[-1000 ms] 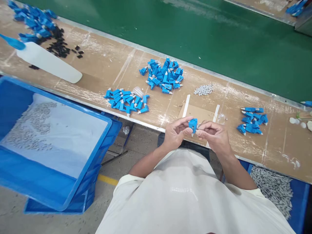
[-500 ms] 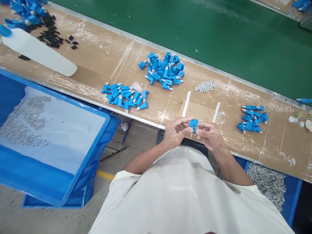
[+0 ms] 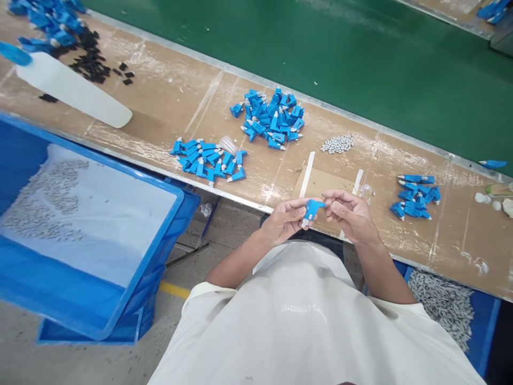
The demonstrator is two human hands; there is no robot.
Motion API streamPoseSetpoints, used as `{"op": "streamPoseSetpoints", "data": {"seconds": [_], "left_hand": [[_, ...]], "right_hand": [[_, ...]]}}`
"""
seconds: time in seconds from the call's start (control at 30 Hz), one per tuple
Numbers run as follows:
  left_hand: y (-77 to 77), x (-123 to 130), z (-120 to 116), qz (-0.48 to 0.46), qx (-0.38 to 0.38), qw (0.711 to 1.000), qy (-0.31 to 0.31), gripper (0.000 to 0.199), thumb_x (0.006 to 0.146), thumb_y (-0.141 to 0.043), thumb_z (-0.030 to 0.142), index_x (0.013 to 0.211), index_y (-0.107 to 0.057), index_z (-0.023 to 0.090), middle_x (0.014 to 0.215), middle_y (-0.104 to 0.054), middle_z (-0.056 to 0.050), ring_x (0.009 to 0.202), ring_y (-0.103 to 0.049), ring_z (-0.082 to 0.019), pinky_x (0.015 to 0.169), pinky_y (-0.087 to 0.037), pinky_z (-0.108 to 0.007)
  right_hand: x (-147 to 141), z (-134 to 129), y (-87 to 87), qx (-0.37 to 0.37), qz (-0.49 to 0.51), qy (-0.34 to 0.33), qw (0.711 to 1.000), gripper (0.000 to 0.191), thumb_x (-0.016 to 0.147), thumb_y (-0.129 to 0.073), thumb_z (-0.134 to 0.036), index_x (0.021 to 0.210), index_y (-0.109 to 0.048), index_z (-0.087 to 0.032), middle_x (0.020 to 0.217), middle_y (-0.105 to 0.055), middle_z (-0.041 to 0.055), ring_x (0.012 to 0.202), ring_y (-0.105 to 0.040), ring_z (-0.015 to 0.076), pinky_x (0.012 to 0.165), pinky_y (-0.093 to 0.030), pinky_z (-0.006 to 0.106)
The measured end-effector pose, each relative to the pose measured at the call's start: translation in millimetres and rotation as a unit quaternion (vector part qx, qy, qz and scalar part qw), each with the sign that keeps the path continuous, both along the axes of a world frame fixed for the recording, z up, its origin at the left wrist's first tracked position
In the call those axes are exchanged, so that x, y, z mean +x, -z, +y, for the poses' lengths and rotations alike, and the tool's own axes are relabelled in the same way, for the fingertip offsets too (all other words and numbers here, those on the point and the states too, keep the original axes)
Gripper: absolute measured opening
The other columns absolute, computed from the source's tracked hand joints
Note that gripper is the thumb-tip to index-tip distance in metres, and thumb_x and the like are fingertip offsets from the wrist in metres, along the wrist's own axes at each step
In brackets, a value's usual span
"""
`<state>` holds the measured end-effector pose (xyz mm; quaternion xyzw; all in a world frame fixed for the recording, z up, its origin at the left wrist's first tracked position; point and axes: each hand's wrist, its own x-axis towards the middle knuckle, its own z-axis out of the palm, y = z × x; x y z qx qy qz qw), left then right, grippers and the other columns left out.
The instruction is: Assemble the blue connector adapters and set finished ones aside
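Blue, with a whitish tip pointing toward us, the small piece (image 3: 310, 210) was between our two hands, over the near edge of the bench (image 3: 172, 99). Our left hand (image 3: 285, 220) had it pinched between thumb and fingers. Our right hand (image 3: 352, 214) was partly curled beside the piece's other end, thumb near the fingers; we could not tell whether it gripped anything.

Just beyond our hands we had a cardboard sheet (image 3: 331, 184) flanked by white strips, and past it a little heap of grey bits (image 3: 337, 144). Similar blue parts lay in a near heap (image 3: 208, 160), a farther heap (image 3: 272, 118) and a right-hand group (image 3: 417, 197). Against the near heap lay a clear cup (image 3: 228, 144) on its side.

Farther left, a white bottle (image 3: 76, 91) with a blue top lay beside scattered black pieces (image 3: 90, 61); its contents we could not see. Below the bench, our large blue tray (image 3: 60, 293) held a white sheet (image 3: 116, 224) strewn with small pale pieces (image 3: 62, 195). At lower right, a blue bin (image 3: 483, 315) held many grey pieces (image 3: 441, 305).
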<state>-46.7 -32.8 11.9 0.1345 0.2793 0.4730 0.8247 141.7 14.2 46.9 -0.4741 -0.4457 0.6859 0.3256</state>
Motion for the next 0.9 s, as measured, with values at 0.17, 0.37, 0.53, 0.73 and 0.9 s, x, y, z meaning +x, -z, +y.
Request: {"op": "streamPoseSetpoints", "data": {"seconds": [0.17,0.37,0.53,0.73,0.9], "left_hand": [[-7.6,3.3,0.1,-0.125,-0.078,0.988,0.054,0.03,0.069,-0.084,0.016,0.097,-0.074,0.009,0.076,-0.065,-0.006,0.061,-0.056,-0.009,0.057,-0.048,-0.018],[-13.6,8.6,-2.4,-0.131,-0.119,0.983,0.047,0.019,0.069,-0.081,0.011,0.085,-0.071,0.007,0.073,-0.061,-0.005,0.058,-0.053,-0.007,0.049,-0.043,-0.014],[-7.3,5.1,-9.7,-0.014,-0.046,0.999,-0.025,0.029,0.076,-0.086,0.034,0.089,-0.076,0.01,0.074,-0.066,-0.004,0.065,-0.061,-0.01,0.057,-0.048,-0.019],[0.8,3.2,-16.4,0.125,0.052,0.989,-0.05,0.05,0.071,-0.088,0.05,0.106,-0.081,0.015,0.075,-0.073,-0.005,0.067,-0.066,-0.014,0.061,-0.051,-0.026],[-0.4,2.7,-13.3,0.146,0.065,0.986,-0.054,0.048,0.071,-0.086,0.052,0.102,-0.082,0.015,0.076,-0.075,-0.006,0.064,-0.067,-0.015,0.055,-0.05,-0.025]], "right_hand": [[1.8,7.3,-11.3,0.209,-0.051,-0.12,0.969,0.049,0.077,-0.084,-0.057,0.115,-0.078,-0.025,0.095,-0.064,0.0061,0.089,-0.061,0.0195,0.078,-0.057,0.034],[-1.5,3.8,-14.8,0.327,-0.089,-0.203,0.919,0.033,0.095,-0.068,-0.05,0.114,-0.077,-0.025,0.089,-0.059,0.0052,0.082,-0.056,0.0184,0.074,-0.051,0.034],[-1.4,-8.5,-12.1,0.42,-0.204,-0.148,0.872,0.027,0.099,-0.063,-0.039,0.12,-0.072,-0.025,0.094,-0.056,0.0065,0.08,-0.055,0.0189,0.069,-0.051,0.034],[-4.5,-17.2,-13.9,0.474,-0.277,-0.114,0.828,0.024,0.101,-0.058,-0.038,0.117,-0.072,-0.025,0.092,-0.054,0.0079,0.084,-0.056,0.0229,0.072,-0.053,0.039],[-6.3,-17.0,-11.4,0.473,-0.287,-0.109,0.826,0.026,0.101,-0.056,-0.039,0.116,-0.071,-0.025,0.089,-0.054,0.0079,0.083,-0.055,0.0238,0.07,-0.053,0.039]]}}
